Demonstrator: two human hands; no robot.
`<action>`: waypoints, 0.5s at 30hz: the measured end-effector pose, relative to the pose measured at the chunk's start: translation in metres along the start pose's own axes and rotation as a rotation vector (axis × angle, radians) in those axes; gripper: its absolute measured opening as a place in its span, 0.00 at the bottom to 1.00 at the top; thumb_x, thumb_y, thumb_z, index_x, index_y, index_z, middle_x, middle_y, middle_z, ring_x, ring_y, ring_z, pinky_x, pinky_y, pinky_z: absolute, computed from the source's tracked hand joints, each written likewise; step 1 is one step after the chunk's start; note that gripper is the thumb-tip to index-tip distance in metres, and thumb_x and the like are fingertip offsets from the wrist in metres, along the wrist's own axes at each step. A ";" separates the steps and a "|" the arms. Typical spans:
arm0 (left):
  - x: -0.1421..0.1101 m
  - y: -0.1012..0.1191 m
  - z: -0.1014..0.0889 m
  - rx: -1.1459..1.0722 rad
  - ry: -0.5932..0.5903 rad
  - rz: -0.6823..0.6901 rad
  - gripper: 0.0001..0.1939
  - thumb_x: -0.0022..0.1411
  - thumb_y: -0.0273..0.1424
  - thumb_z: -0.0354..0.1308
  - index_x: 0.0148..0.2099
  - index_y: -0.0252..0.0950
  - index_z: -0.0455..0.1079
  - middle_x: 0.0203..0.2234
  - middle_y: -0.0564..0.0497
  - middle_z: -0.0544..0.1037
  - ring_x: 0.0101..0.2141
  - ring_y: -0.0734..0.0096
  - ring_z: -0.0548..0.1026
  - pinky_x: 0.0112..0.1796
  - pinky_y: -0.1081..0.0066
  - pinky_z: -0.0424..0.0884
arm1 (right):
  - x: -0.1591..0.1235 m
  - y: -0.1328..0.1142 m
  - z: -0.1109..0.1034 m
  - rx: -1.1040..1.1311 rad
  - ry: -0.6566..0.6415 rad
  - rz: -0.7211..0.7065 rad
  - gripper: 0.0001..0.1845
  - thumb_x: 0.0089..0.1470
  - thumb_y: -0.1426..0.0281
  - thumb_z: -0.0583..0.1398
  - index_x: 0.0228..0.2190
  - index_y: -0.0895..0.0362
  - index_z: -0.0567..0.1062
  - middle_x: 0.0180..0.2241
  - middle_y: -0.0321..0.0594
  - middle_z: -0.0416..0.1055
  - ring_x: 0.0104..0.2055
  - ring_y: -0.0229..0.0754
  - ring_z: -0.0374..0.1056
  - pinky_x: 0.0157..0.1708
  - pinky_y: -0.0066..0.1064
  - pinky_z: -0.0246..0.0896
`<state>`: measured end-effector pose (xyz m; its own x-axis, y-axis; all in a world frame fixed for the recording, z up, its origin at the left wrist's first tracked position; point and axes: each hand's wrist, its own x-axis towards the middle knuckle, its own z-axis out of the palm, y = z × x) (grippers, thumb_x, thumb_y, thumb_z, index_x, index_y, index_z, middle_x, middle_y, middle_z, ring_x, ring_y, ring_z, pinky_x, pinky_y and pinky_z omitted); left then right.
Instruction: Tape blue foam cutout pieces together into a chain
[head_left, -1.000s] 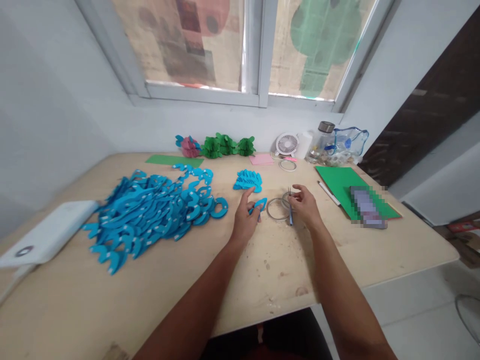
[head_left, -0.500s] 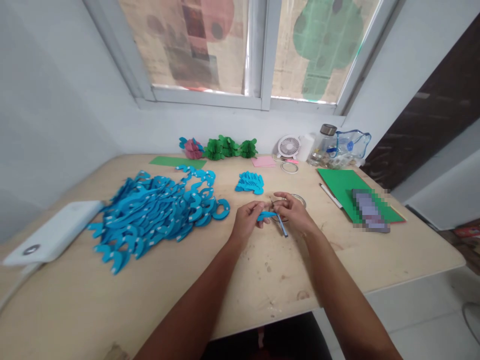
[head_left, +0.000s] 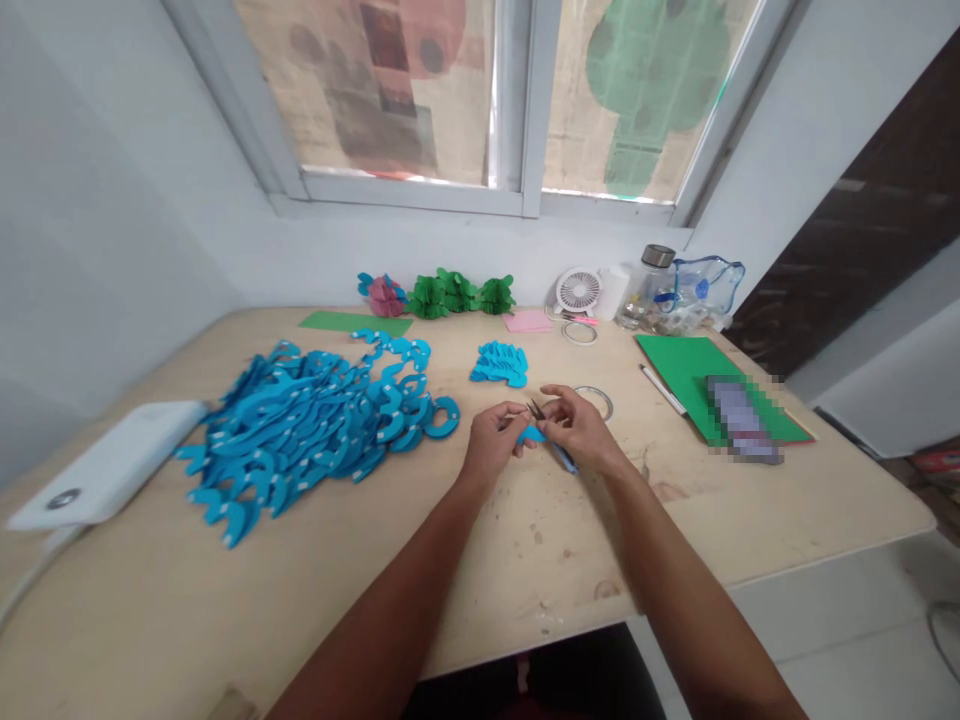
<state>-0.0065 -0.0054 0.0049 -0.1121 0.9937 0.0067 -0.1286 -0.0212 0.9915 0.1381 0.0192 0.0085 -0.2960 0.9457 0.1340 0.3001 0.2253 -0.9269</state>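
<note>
Near the middle of the table, my left hand (head_left: 493, 440) pinches a small blue paper piece (head_left: 531, 434) between thumb and fingers. My right hand (head_left: 579, 425) is closed on a slim blue-handled tool (head_left: 564, 458) with two dark pointed tips, which show between my hands above the paper. Whether it is tweezers or small scissors I cannot tell. The fingertips of both hands almost meet at the paper. Just beyond them sits a small stack of blue paper pieces (head_left: 499, 364). A large heap of curved blue paper pieces (head_left: 300, 420), some with white patches, covers the table's left part.
A ring-shaped roll (head_left: 602, 398) lies behind my right hand. Green sheets (head_left: 675, 365), a pen (head_left: 664, 390) and a blurred phone (head_left: 742, 420) are at right. A white power bank (head_left: 112, 465) lies left. Paper figures (head_left: 450, 293), a fan (head_left: 578, 291) and a bottle (head_left: 646, 290) line the wall.
The tool's dark tips have opened out and now show over the blue paper. My right hand has shifted slightly left, closer to my left hand.
</note>
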 end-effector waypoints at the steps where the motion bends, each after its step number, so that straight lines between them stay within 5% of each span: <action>1: 0.000 0.000 0.000 0.005 0.002 0.003 0.10 0.45 0.35 0.59 0.27 0.32 0.69 0.17 0.52 0.73 0.14 0.75 0.70 0.13 0.78 0.58 | 0.000 0.000 0.000 -0.002 0.002 -0.002 0.27 0.42 0.72 0.60 0.47 0.57 0.65 0.30 0.35 0.69 0.27 0.33 0.62 0.30 0.27 0.58; 8: 0.000 0.001 -0.001 0.050 0.007 0.002 0.09 0.46 0.34 0.58 0.25 0.32 0.69 0.15 0.54 0.71 0.14 0.76 0.69 0.14 0.78 0.58 | 0.001 0.002 0.000 0.011 0.004 0.025 0.27 0.41 0.70 0.62 0.46 0.57 0.66 0.30 0.35 0.69 0.27 0.34 0.63 0.29 0.27 0.58; 15: 0.000 0.003 -0.002 -0.029 -0.005 -0.007 0.08 0.46 0.34 0.58 0.24 0.33 0.68 0.12 0.55 0.70 0.13 0.77 0.67 0.15 0.78 0.59 | -0.001 -0.008 -0.002 0.290 -0.043 0.120 0.26 0.40 0.70 0.62 0.44 0.57 0.66 0.28 0.35 0.72 0.29 0.36 0.67 0.29 0.27 0.59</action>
<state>-0.0086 -0.0058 0.0073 -0.1065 0.9943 0.0004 -0.1574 -0.0173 0.9874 0.1382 0.0167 0.0165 -0.3144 0.9493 0.0079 0.0658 0.0301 -0.9974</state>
